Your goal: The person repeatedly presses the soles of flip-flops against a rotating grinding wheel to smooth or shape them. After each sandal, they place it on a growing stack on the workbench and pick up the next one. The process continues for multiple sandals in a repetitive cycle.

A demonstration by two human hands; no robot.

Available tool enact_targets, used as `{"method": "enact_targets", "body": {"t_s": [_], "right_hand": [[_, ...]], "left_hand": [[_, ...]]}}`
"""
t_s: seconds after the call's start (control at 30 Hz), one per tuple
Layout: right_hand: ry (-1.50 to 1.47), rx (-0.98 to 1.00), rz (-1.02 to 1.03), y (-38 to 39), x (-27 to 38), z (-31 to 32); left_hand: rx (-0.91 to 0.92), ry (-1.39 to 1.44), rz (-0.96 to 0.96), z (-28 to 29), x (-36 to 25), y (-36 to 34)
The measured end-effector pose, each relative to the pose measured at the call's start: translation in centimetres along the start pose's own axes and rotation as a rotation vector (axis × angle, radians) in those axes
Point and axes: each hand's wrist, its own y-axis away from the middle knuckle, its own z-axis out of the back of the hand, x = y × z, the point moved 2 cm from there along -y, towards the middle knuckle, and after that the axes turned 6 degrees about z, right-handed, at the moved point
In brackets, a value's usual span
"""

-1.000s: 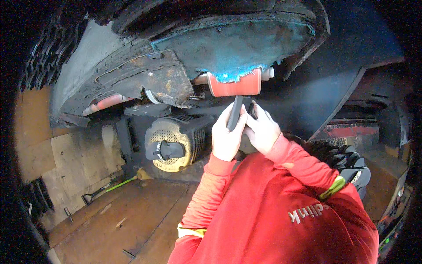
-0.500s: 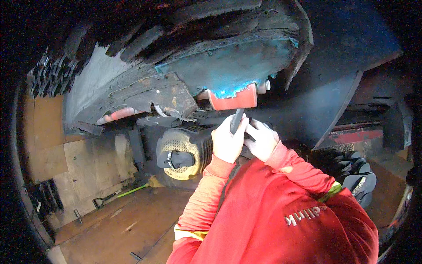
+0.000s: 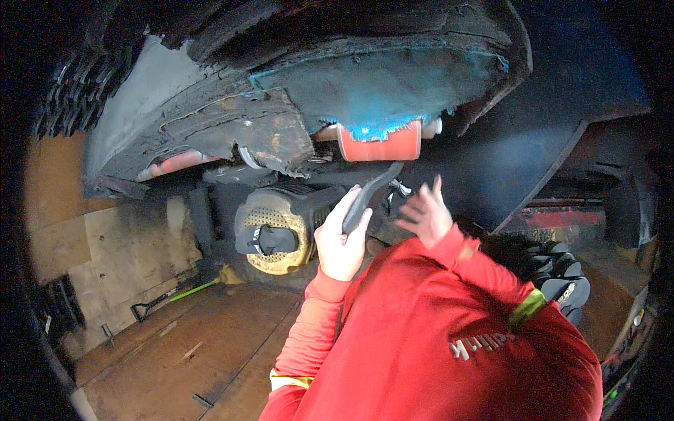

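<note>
My left hand is closed round a dark grey, curved, flat piece like a shoe sole. The piece tilts up to the right, its upper end just below an orange-red abrasive drum; I cannot tell whether they touch. My right hand is off to the right of the sole, fingers spread and somewhat blurred, holding nothing I can see. Between the hands is a small dark and whitish thing, too unclear to name. Ragged blue cloth hangs over the drum's top.
A dusty hood overhangs the drum. Below left is a motor with a yellow perforated cover. Dark soles are stacked at right, and more dark pieces line the upper left. A green-handled tool rests by the wall.
My right hand has let go of the sole and opened to the right. My left hand has shifted left and slightly down, still holding the sole, which now leans further right.
</note>
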Motion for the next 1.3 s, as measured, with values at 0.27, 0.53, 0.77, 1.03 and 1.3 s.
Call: {"method": "enact_targets", "body": {"t_s": [0.27, 0.53, 0.77, 1.03, 1.3], "right_hand": [[-0.563, 0.376, -0.324, -5.1, -3.3, -3.9], [-0.45, 0.212, -0.458, -2.1, 0.9, -1.1], [-0.469, 0.233, -0.413, -0.2, 3.6, -4.4], [-0.485, 0.304, -0.433, 3.9, 7.0, -7.0], [-0.416, 0.22, -0.477, 0.5, 6.7, -7.1]], "left_hand": [[0.067, -0.432, -0.237, 1.9, -6.3, -3.6], [0.241, -0.382, 0.221, -1.4, -6.9, -4.6], [0.167, -0.292, 0.036, 1.6, -10.1, -2.5], [0.081, -0.362, 0.037, 5.4, -13.1, 4.1], [0.13, -0.241, 0.066, 1.9, -11.9, -0.2]]}}
